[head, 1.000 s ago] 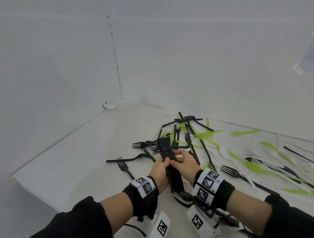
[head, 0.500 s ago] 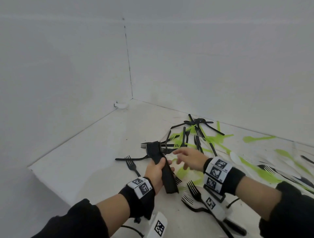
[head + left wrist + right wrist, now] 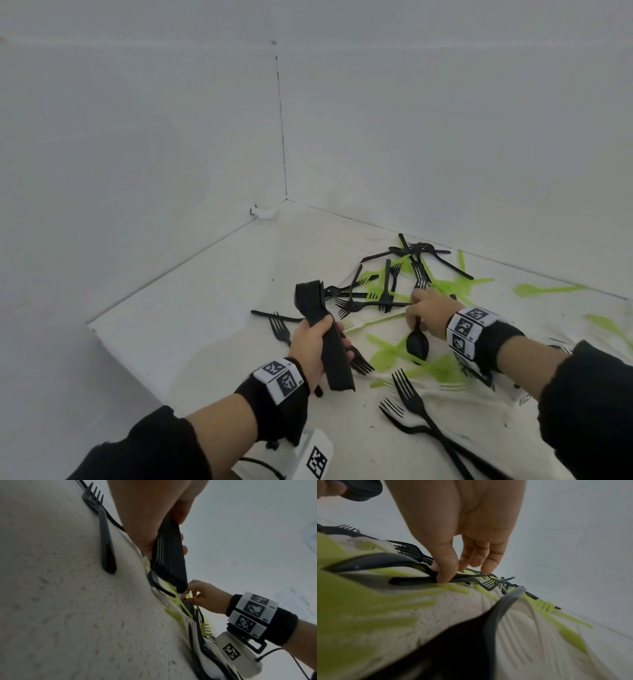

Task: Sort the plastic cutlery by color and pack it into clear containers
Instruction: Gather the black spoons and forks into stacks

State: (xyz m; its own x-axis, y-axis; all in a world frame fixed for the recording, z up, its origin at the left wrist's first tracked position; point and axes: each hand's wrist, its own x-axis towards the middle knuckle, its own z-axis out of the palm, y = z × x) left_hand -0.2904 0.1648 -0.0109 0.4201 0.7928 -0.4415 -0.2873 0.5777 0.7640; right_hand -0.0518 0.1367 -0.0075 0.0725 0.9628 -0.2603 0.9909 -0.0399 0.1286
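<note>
- Black plastic forks, nested into one tight stack (image 3: 320, 325), sit in my left hand (image 3: 311, 346); my fingers and thumb wrap the handles, and the tines point up and away from me.
- From the left wrist view, the stack's handle ends (image 3: 171, 555) hang just above the white desk (image 3: 205, 308), apart from it.
- My right hand (image 3: 430, 310) reaches into the scattered pile, thumb and fingertips (image 3: 443, 573) pinching a thin black fork handle (image 3: 412, 580) that lies flat on the desk.
- A black plastic spoon (image 3: 417, 339) shows just under my right hand, bowl toward me; I cannot tell whether the hand holds it too.
- Loose black forks (image 3: 383, 284) cross over each other beyond my right hand, mixed with lime-green plastic cutlery (image 3: 448, 286).
- More green pieces (image 3: 394, 349) lie between my two hands, with pale white cutlery (image 3: 363, 322) nearly lost against the desk.
- Two black forks (image 3: 411, 401) lie near me, tines toward the pile, and one single black fork (image 3: 280, 330) lies just left of my left hand.
- White walls (image 3: 137, 137) meet in a corner behind the desk.
</note>
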